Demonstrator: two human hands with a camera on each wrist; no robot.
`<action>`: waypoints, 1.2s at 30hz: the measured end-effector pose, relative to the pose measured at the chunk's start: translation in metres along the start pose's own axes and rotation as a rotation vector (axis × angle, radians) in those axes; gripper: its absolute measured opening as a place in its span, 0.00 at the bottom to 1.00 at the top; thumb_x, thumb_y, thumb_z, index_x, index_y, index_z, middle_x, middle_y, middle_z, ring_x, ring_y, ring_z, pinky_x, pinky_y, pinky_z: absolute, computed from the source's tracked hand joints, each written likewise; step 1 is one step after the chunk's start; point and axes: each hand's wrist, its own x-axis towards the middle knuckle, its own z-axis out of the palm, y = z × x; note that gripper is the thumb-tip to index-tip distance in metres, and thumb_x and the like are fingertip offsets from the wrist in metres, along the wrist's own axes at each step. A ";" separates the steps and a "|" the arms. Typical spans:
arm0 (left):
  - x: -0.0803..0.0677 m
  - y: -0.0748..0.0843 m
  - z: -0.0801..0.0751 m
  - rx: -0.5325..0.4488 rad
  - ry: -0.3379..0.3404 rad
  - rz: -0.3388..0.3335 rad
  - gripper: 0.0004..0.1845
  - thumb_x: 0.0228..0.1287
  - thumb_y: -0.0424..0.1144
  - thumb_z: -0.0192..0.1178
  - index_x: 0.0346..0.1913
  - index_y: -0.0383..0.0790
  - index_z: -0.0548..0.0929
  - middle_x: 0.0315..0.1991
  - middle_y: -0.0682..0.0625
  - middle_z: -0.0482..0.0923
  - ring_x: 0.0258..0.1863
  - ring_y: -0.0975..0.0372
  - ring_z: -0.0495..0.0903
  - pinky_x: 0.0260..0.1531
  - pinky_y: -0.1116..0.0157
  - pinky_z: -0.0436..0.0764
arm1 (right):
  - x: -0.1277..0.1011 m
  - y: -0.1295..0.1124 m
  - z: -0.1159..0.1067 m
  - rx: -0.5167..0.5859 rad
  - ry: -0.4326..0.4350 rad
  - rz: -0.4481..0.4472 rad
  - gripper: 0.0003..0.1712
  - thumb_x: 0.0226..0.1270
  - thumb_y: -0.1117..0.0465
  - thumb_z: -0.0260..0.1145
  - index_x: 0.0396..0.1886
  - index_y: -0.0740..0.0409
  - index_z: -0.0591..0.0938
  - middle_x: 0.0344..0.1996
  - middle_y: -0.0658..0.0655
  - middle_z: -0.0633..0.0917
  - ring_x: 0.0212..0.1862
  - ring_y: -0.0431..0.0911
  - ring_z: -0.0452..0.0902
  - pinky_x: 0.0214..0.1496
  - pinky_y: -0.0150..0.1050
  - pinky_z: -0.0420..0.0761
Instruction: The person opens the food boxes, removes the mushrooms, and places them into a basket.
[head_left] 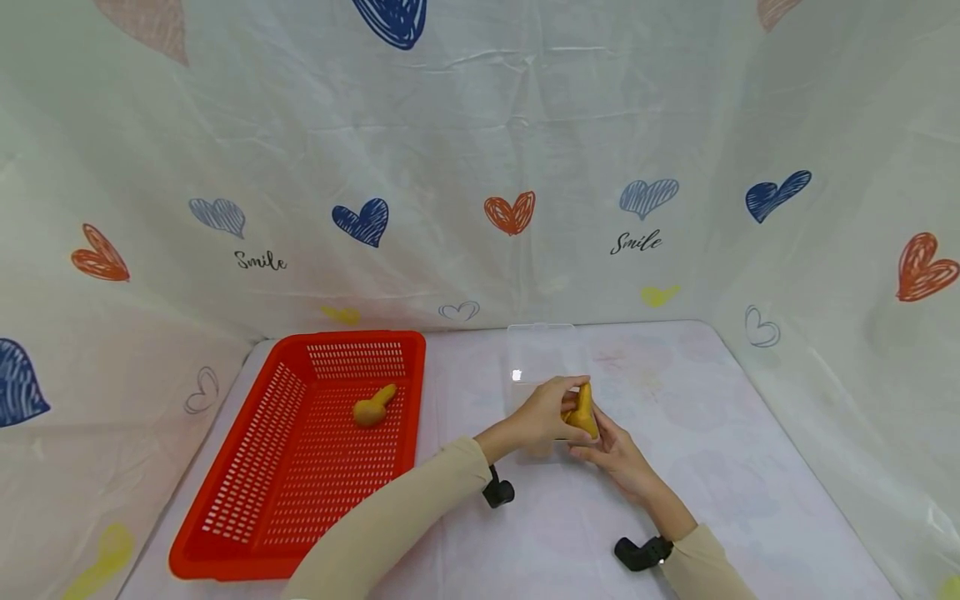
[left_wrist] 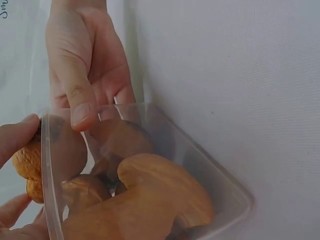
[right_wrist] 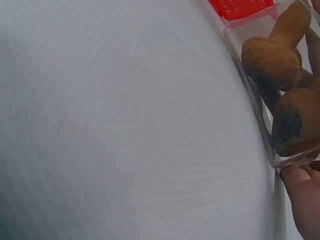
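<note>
We see the left hand (head_left: 540,412) with its thumb and fingers curved in, pinching a yellow gourd (head_left: 583,414) at the rim of a clear container (left_wrist: 229,195). The right hand (head_left: 624,463) grips that container by its wall, its thumb on the plastic. In the left wrist view, part of the held gourd sticks out past the rim and part shows through the wall, so we judge it only partly in; we cannot tell whether the fingers are about to let it go.

Under and beside it, several packed gourds (left_wrist: 150,200) lie close together in the container, which to us makes most of the loading look done. We cannot count them surely, since they overlap and the views cut some off.

Just behind the hands, a clear panel (head_left: 546,354) reaches towards the back of the table (head_left: 480,542); it may be the container's lid, in which case closing would remain.

Farther out, on the person's left, the red basket (head_left: 300,500) holds a lone gourd (head_left: 371,409), lying towards its back right. As we read it, that one is left to transfer. The heart-printed curtain (head_left: 442,125) stands behind everything.
</note>
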 end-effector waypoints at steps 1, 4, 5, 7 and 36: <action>0.000 0.000 0.000 0.009 0.004 -0.001 0.48 0.52 0.34 0.77 0.75 0.38 0.63 0.68 0.42 0.65 0.63 0.58 0.74 0.56 0.73 0.75 | 0.000 0.000 0.000 0.001 0.004 0.005 0.51 0.67 0.76 0.64 0.81 0.57 0.46 0.77 0.61 0.55 0.60 0.43 0.76 0.55 0.39 0.82; -0.001 -0.001 -0.001 0.029 0.010 0.002 0.48 0.52 0.35 0.77 0.75 0.39 0.64 0.69 0.43 0.65 0.63 0.58 0.73 0.55 0.74 0.75 | 0.000 0.001 0.000 -0.001 0.005 -0.001 0.51 0.67 0.76 0.64 0.81 0.57 0.46 0.76 0.57 0.58 0.58 0.44 0.77 0.54 0.39 0.82; -0.001 -0.001 -0.001 0.036 0.011 0.004 0.48 0.52 0.35 0.77 0.75 0.40 0.64 0.69 0.43 0.65 0.63 0.58 0.72 0.54 0.74 0.75 | 0.000 0.001 0.000 0.001 0.002 -0.005 0.51 0.67 0.76 0.64 0.81 0.57 0.46 0.75 0.55 0.59 0.58 0.44 0.78 0.53 0.38 0.82; -0.002 -0.002 -0.001 0.039 0.012 0.007 0.48 0.52 0.35 0.77 0.75 0.41 0.64 0.69 0.43 0.65 0.63 0.58 0.72 0.53 0.75 0.76 | 0.000 0.002 0.000 0.002 -0.007 -0.017 0.50 0.67 0.76 0.63 0.81 0.58 0.46 0.75 0.54 0.60 0.57 0.44 0.78 0.52 0.38 0.83; -0.013 0.008 -0.041 -0.185 0.081 0.011 0.48 0.55 0.35 0.76 0.77 0.45 0.62 0.71 0.45 0.63 0.51 0.57 0.83 0.44 0.70 0.83 | 0.001 -0.001 0.003 -0.022 0.035 0.066 0.54 0.67 0.73 0.66 0.82 0.46 0.45 0.80 0.56 0.39 0.78 0.58 0.35 0.61 0.33 0.75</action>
